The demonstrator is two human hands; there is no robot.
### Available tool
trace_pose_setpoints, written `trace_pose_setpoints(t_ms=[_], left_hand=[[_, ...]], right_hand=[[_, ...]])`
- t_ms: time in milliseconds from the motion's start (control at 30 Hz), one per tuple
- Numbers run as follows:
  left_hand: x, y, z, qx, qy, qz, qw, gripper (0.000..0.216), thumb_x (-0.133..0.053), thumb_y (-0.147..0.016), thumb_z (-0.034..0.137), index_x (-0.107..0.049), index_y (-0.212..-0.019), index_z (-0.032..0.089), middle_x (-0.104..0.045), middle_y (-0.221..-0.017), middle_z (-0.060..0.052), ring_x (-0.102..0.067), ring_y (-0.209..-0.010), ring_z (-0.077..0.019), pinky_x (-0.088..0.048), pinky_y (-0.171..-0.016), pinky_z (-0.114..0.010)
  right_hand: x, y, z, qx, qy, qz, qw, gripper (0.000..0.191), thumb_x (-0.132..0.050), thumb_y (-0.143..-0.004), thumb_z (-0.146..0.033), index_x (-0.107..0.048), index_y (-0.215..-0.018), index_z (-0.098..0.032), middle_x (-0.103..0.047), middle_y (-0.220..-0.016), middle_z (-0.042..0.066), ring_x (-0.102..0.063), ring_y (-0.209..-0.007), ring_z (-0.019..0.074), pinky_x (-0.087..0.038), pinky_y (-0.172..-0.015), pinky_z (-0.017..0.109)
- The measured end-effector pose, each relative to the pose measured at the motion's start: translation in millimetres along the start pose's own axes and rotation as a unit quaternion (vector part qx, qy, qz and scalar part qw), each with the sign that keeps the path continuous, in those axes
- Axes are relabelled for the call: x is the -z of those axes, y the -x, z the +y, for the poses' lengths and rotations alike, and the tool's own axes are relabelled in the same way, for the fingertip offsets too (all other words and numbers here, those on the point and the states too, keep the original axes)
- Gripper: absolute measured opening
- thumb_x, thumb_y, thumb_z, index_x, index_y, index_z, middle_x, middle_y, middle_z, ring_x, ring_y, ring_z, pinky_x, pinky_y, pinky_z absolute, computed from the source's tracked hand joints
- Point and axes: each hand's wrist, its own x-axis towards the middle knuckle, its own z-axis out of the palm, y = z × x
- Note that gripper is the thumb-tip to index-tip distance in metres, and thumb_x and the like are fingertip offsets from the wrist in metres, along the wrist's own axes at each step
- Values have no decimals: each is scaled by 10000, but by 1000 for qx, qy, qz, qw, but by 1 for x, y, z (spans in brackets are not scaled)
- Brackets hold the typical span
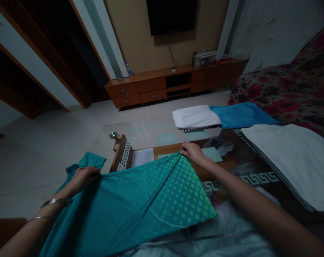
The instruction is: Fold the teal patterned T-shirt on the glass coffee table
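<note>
Teal cloth [129, 210], patterned with lighter green squares toward one end, lies spread across the near end of a glass-topped table [242, 167] with a white key-pattern border, and part of it hangs off the table's left edge toward the floor. The left hand [83, 177] rests on the cloth at that overhanging side, fingers curled down over a fold so that they grip the fabric; two bangles [55, 202] sit on that wrist. The right hand [192, 151] holds the far corner of the cloth at the table's middle, fingers closed and pinching the edge (the thumb is hidden under the fabric).

On the table beyond the right hand lie a folded white cloth [195, 116] and, touching it on its right, a folded blue cloth [242, 114]. A larger folded grey-white cloth [292, 160] covers the table's right side. Crumpled clear plastic [220, 144] lies just beside the right hand. Behind the table, against the wall, stands a low wooden cabinet [175, 84] with a dark screen [171, 16] above it. A floral sofa [290, 89] stands to the table's right.
</note>
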Motion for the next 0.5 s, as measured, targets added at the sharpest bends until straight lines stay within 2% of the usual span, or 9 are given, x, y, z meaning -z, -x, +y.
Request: trace_pose_setpoints(t_ms=[100,200,300,400,500], left_hand=[[-1,-1,-5,-25,-153,-73,985,193,-661,-737,297,-675,-883,171,-683,-879,-18,-566,-823,-197,-330,-718,-204],[-1,-2,-7,-13,-188,-75,979,299,-599,-788,325,-616,-1049,180,-677,-958,-18,-581,-864,-200,-343,-724,-206],[0,-4,-2,4,-218,-105,970,245,-563,-803,329,-621,-994,188,-670,-945,-16,-575,-873,-201,-341,-724,-218],[1,-6,9,19,-259,-135,956,185,-521,-810,293,-627,-909,179,-656,-900,-29,-557,-852,-202,-330,-711,-240],[4,-4,23,5,-302,-123,945,171,-487,-801,228,-625,-879,164,-621,-969,-62,-518,-923,-222,-319,-725,-273]], right_hand=[[-5,-7,3,-14,0,10,1000,202,-547,-859,-336,-641,-959,-187,-673,-994,59,-589,-931,191,-366,-733,239],[-12,-15,8,-25,-1,5,1000,247,-567,-846,-317,-619,-1048,-184,-662,-1038,72,-588,-932,201,-374,-732,248],[-16,-26,12,1,-18,-16,1000,247,-599,-816,-296,-634,-1038,-194,-658,-1032,72,-582,-941,205,-379,-739,251],[-14,-33,13,28,-32,-30,999,147,-626,-750,-231,-662,-877,-165,-655,-929,72,-575,-886,196,-378,-714,243],[-9,-33,11,36,-85,-16,996,92,-584,-705,-165,-632,-781,-150,-635,-796,33,-557,-751,149,-371,-647,220]])
